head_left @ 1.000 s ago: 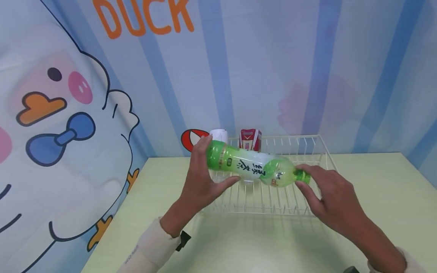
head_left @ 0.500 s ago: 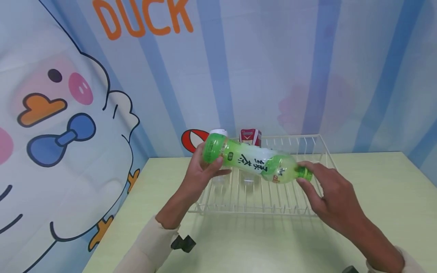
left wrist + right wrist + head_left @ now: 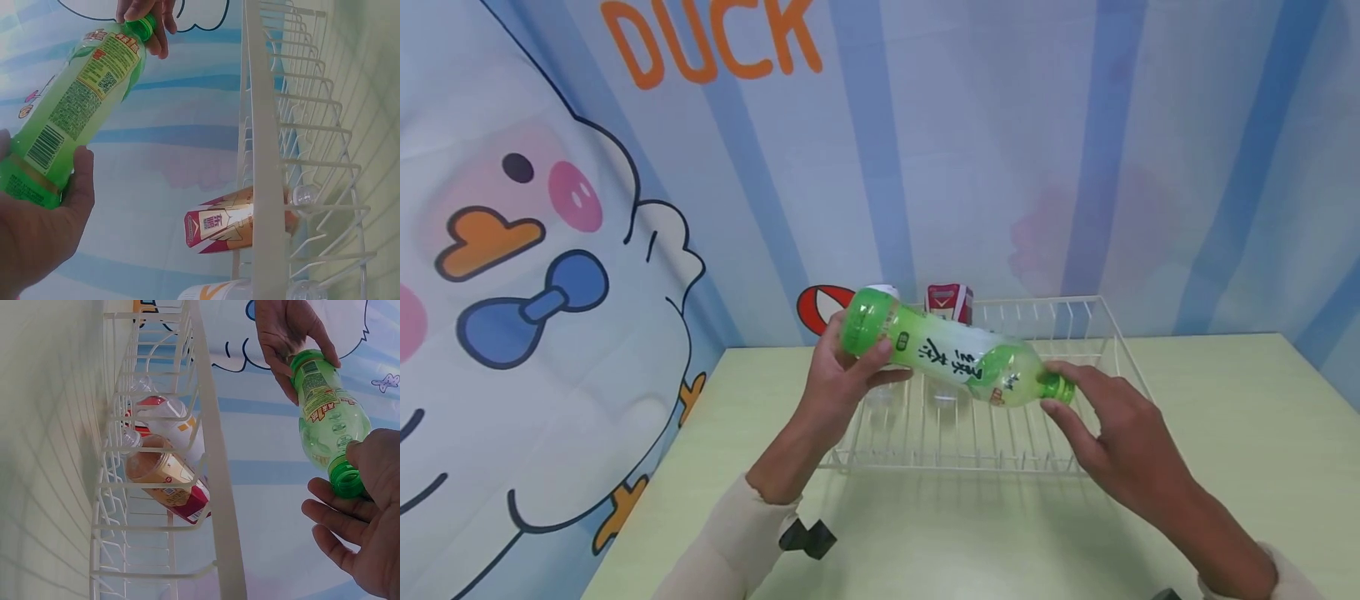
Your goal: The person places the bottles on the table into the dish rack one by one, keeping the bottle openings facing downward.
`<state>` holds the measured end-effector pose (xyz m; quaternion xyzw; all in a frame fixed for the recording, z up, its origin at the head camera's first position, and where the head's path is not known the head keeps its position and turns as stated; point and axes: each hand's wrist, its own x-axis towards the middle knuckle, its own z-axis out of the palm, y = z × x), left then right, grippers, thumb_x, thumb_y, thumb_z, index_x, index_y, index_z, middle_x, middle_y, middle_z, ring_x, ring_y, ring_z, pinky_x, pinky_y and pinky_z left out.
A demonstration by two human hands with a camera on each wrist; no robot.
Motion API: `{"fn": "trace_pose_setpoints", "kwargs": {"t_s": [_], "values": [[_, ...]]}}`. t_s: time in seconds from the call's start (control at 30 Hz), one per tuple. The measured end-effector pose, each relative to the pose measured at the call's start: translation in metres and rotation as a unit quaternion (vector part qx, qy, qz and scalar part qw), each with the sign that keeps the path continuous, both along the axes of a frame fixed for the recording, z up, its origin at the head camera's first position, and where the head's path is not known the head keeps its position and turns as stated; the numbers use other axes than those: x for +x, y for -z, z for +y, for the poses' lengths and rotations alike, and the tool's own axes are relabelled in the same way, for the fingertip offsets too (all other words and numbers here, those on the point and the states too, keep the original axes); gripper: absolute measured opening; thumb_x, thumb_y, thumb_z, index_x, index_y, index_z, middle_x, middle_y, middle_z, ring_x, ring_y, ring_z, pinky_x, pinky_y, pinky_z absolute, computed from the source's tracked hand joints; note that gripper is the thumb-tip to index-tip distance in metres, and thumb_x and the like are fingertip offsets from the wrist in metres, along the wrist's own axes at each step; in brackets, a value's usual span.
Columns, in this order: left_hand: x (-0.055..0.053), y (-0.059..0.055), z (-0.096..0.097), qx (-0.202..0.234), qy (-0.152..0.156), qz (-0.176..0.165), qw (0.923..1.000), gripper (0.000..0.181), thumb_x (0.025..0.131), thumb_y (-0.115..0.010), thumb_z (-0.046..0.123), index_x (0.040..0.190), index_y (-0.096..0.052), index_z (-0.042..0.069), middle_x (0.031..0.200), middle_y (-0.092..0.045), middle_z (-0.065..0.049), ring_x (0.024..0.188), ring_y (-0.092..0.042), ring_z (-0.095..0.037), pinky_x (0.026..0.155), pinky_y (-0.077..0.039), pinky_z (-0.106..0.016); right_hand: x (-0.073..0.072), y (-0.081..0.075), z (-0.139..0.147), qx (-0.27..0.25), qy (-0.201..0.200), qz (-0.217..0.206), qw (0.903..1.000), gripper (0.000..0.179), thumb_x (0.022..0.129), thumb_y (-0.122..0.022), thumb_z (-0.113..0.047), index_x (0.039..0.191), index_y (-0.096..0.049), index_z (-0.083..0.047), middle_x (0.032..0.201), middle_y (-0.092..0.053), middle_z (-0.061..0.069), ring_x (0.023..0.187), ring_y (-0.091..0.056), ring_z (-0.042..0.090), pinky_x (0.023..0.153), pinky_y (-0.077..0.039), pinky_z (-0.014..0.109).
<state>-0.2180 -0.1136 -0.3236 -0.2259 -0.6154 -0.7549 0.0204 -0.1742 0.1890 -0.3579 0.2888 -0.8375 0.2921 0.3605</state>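
A green tea bottle (image 3: pixel 951 354) is held in the air over a white wire rack (image 3: pixel 970 460), lying nearly level with its cap end tilted down to the right. My left hand (image 3: pixel 835 387) grips its green base, thumb on the near side. At the other end, my right hand (image 3: pixel 1123 437) pinches the neck by the green cap (image 3: pixel 345 480) between thumb and fingers. Its other fingers spread out beneath the cap in the right wrist view. Printed text and a barcode show on the bottle's underside in the left wrist view.
Inside the rack stand a red and beige bottle (image 3: pixel 167 478) and a white bottle (image 3: pixel 172 425), both with caps downward. The rack sits on a pale table (image 3: pixel 1232 417) against a striped cloth backdrop (image 3: pixel 985 167) with a duck print.
My left hand has shifted its grip on the base, its thumb moving up across the near side. The bottle's base end has risen slightly, and the right hand has moved a little left.
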Motion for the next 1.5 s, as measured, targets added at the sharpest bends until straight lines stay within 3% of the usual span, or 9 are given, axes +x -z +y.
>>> {"fn": "trace_pose_setpoints", "kwargs": {"t_s": [0.3,0.5,0.77,0.97,1.13,1.3,1.5], "values": [[0.006,-0.002,0.003,-0.011,-0.011,0.011,0.9998,0.078,0.084,-0.078,0.047,0.142,-0.037,0.016,0.134,-0.052,-0.014,0.12,-0.056,-0.032,0.086,-0.057,-0.042,-0.001,0.004,0.001,0.01,0.011,-0.012,0.9998,0.05,0.082,-0.077,-0.006,0.13,-0.06,-0.002,0.115,-0.069,0.012,0.096,-0.066,0.031,0.07,-0.053,0.05],[0.005,-0.003,0.004,-0.015,-0.014,0.021,0.9996,0.087,0.079,-0.079,0.053,0.144,-0.035,0.014,0.134,-0.052,-0.015,0.118,-0.057,-0.032,0.085,-0.057,-0.042,-0.001,0.006,0.002,0.012,0.013,-0.016,0.9997,0.051,0.081,-0.078,-0.006,0.129,-0.06,-0.003,0.114,-0.069,0.011,0.097,-0.066,0.031,0.07,-0.053,0.049],[0.004,-0.006,0.005,-0.015,-0.009,0.034,0.9993,0.082,0.082,-0.079,0.049,0.143,-0.035,0.015,0.132,-0.053,-0.015,0.119,-0.057,-0.033,0.087,-0.057,-0.043,0.0,0.007,0.002,0.021,0.021,-0.029,0.9991,0.056,0.08,-0.079,-0.008,0.132,-0.058,-0.004,0.116,-0.068,0.012,0.092,-0.065,0.029,0.067,-0.053,0.048],[0.002,-0.009,0.003,-0.025,-0.023,0.043,0.9985,0.079,0.085,-0.078,0.043,0.144,-0.034,0.015,0.129,-0.056,-0.015,0.115,-0.061,-0.03,0.086,-0.057,-0.043,-0.001,0.011,0.013,0.035,0.032,-0.082,0.9955,0.075,0.079,-0.083,-0.022,0.142,-0.048,-0.005,0.133,-0.058,0.014,0.11,-0.059,0.034,0.083,-0.048,0.058],[0.001,-0.012,0.001,-0.029,-0.028,0.048,0.998,0.077,0.087,-0.077,0.037,0.145,-0.033,0.012,0.126,-0.058,-0.016,0.112,-0.063,-0.029,0.086,-0.057,-0.042,-0.007,0.029,0.037,0.069,0.054,-0.085,0.9926,0.089,0.076,-0.084,-0.037,0.145,-0.043,0.001,0.139,-0.052,0.022,0.122,-0.052,0.043,0.089,-0.041,0.066],[0.002,-0.012,-0.004,-0.041,-0.041,0.045,0.9973,0.069,0.09,-0.072,0.024,0.146,-0.033,0.012,0.127,-0.057,-0.017,0.112,-0.063,-0.03,0.086,-0.057,-0.042,-0.01,0.05,0.057,0.12,0.092,-0.109,0.9824,0.099,0.079,-0.078,-0.051,0.146,-0.036,0.008,0.143,-0.043,0.032,0.13,-0.042,0.049,0.093,-0.036,0.068],[0.003,-0.013,-0.008,-0.062,-0.046,0.043,0.9961,0.065,0.091,-0.067,0.014,0.146,-0.033,0.013,0.129,-0.055,-0.017,0.113,-0.062,-0.033,0.086,-0.057,-0.045,-0.003,0.063,0.073,0.138,0.114,-0.213,0.9605,0.101,0.092,-0.065,-0.052,0.152,-0.018,0.013,0.156,-0.02,0.035,0.143,-0.022,0.05,0.098,-0.03,0.07]]}}
